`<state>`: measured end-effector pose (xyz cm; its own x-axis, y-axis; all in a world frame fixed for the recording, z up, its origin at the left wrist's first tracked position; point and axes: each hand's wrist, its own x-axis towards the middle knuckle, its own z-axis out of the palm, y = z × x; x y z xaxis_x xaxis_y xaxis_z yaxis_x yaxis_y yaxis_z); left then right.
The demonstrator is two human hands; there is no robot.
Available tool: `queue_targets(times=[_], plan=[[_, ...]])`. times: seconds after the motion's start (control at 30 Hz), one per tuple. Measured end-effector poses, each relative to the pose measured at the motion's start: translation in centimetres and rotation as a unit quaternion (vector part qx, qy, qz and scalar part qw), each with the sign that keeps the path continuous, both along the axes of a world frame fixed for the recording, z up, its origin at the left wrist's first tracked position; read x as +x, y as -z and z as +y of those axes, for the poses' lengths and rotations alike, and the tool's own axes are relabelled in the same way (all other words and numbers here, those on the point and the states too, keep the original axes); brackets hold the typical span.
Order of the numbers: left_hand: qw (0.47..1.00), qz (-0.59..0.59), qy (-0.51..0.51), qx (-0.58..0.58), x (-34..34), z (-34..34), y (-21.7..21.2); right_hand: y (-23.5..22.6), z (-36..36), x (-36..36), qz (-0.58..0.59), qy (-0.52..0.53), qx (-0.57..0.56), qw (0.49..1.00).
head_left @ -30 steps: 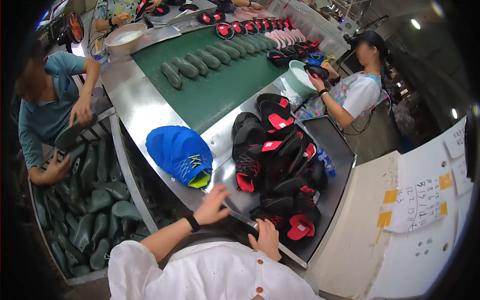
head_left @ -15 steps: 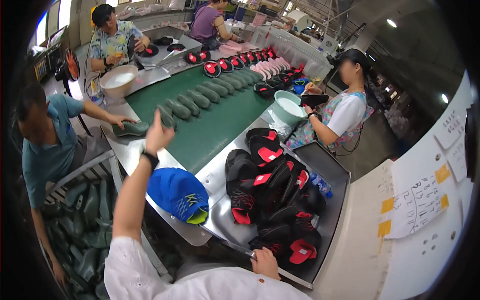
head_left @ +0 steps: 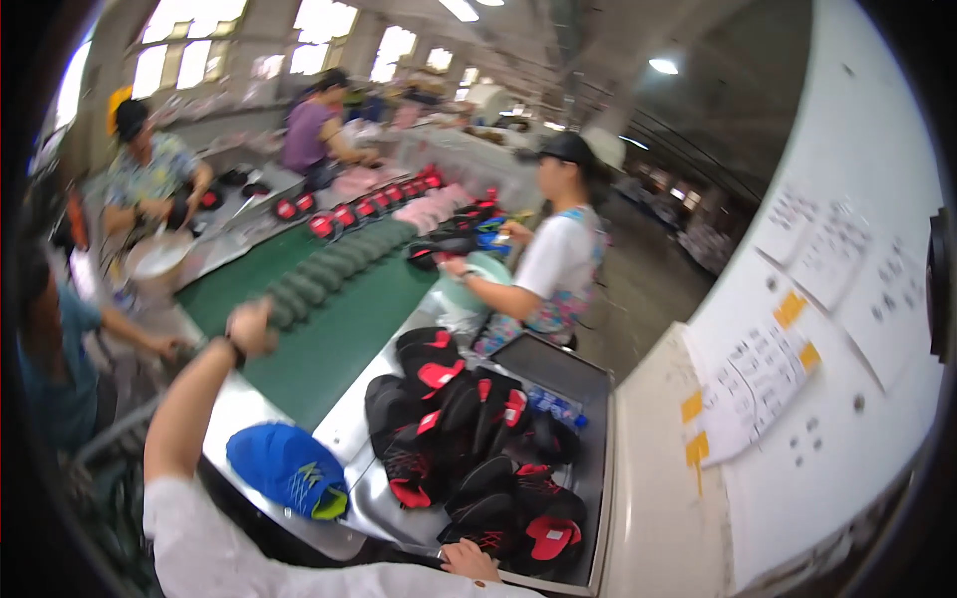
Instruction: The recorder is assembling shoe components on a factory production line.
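My left hand (head_left: 251,329) is stretched out over the near left end of the green conveyor belt (head_left: 329,374), its fingers smeared by motion. Just beyond it, a row of dark green shoe lasts (head_left: 317,267) runs diagonally along the belt. My right hand (head_left: 469,560) rests at the front edge of a metal tray (head_left: 596,478), fingers curled over the rim. Black and red shoe uppers (head_left: 454,414) lie piled in that tray. Between my arms, a stack of blue shoe uppers (head_left: 284,466) with a lime lining sits on the metal ledge.
A co-worker (head_left: 558,249) on the right handles a black upper by a pale green basin (head_left: 483,271). Others work along the left side, near a beige basin (head_left: 159,257). A white panel (head_left: 797,399) with taped papers rises at right. A plastic bottle (head_left: 554,404) lies in the tray.
The view has swung right and upward, so the scene sits further left. My left hand, which had a finger raised, is now blurred. My right hand stays at the tray's edge.
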<state>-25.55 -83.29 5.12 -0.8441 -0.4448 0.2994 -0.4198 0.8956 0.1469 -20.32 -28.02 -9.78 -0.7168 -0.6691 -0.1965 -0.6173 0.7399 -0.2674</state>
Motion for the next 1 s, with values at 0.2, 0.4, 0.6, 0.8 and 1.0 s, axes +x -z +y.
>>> queue_targets(times=[0.2, 0.4, 0.6, 0.8, 1.0], plan=[[0.931, -0.234, 0.231, 0.160, 9.3, 17.5, 10.5, 0.3, 0.3, -0.3, -0.081, -0.051, -0.004, 0.995], [0.933, -0.152, 0.210, 0.248, 14.7, 23.4, 21.3, -5.4, -1.1, 0.7, -0.144, -0.067, 0.020, 0.987], [0.803, -0.137, 0.140, 0.563, 14.0, 26.6, 23.6, -4.3, -1.8, 0.3, -0.144, -0.054, -0.005, 0.988], [0.811, -0.138, 0.186, 0.537, 12.2, 26.6, 23.0, -2.6, -0.8, -0.2, -0.118, -0.094, -0.044, 0.987], [0.819, -0.159, 0.215, 0.507, 12.4, 26.4, 22.2, -3.4, -0.5, 0.1, -0.119, -0.101, -0.060, 0.986]])
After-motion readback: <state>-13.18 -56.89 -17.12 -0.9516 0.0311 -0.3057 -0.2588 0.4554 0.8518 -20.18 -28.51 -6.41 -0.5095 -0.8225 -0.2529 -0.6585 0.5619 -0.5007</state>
